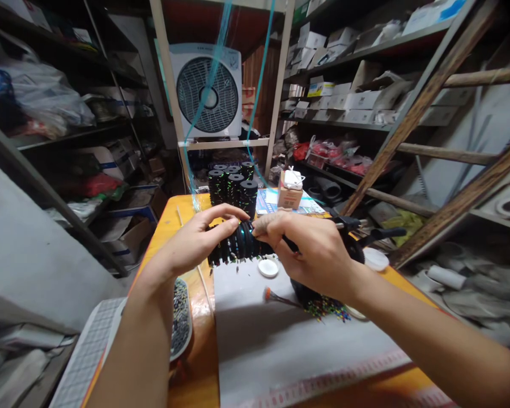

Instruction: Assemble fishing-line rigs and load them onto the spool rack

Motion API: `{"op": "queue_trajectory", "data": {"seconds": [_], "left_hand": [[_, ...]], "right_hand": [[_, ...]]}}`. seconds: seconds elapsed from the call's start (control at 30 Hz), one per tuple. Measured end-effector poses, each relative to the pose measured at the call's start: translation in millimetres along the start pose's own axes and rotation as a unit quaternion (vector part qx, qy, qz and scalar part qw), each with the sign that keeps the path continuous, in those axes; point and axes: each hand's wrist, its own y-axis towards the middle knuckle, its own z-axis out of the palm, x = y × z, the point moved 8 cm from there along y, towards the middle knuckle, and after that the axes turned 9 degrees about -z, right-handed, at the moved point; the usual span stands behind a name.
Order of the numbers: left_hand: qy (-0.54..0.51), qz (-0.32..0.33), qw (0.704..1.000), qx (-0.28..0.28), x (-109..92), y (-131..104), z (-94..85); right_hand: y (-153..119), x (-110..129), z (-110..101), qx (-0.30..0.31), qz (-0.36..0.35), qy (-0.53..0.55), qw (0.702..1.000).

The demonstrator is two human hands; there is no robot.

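A black ribbed roll (233, 246) with small dark bits along its underside lies crosswise above the white sheet (255, 334). My left hand (208, 229) rests on its left part, thumb and forefinger bent towards each other at the top; what is between them is too small to make out. My right hand (301, 241) is closed at the right part of the roll, with a wrapping on one finger and its fingertips pinched close to my left fingers. Anything in that pinch is hidden. Below the hands are a small white dish (268, 267) and a brush (276, 296).
Black spools (233, 184) stand at the table's back beside a small carton (289, 195). Colourful small pieces (329, 307) lie at the right, and a tray of dark pieces (181, 320) sits at the left. A thin stick (202, 277) lies nearby. Teal strands (212, 73) hang before the fan (208, 93).
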Motion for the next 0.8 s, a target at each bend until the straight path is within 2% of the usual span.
{"op": "queue_trajectory", "data": {"seconds": [0.1,0.3,0.53,0.67,0.8], "left_hand": [[-0.003,0.001,1.0,0.0,0.0,-0.6,0.1],[-0.011,0.001,1.0,-0.001,2.5,0.1,-0.3],[-0.004,-0.011,1.0,-0.016,4.6,-0.2,-2.1],[-0.026,-0.039,0.998,-0.034,12.8,-8.9,-11.2],[-0.068,-0.091,0.994,0.006,26.2,-26.3,-14.7]], "right_hand": [[-0.4,5.8,0.9,0.014,-0.026,-0.036,0.999],[4.0,26.5,1.1,0.025,-0.138,-0.105,0.985],[-1.3,40.3,8.1,0.086,-0.192,-0.165,0.964],[-20.2,40.7,10.9,0.13,-0.145,-0.16,0.968],[-53.2,33.1,11.4,0.198,-0.047,-0.124,0.971]]}}
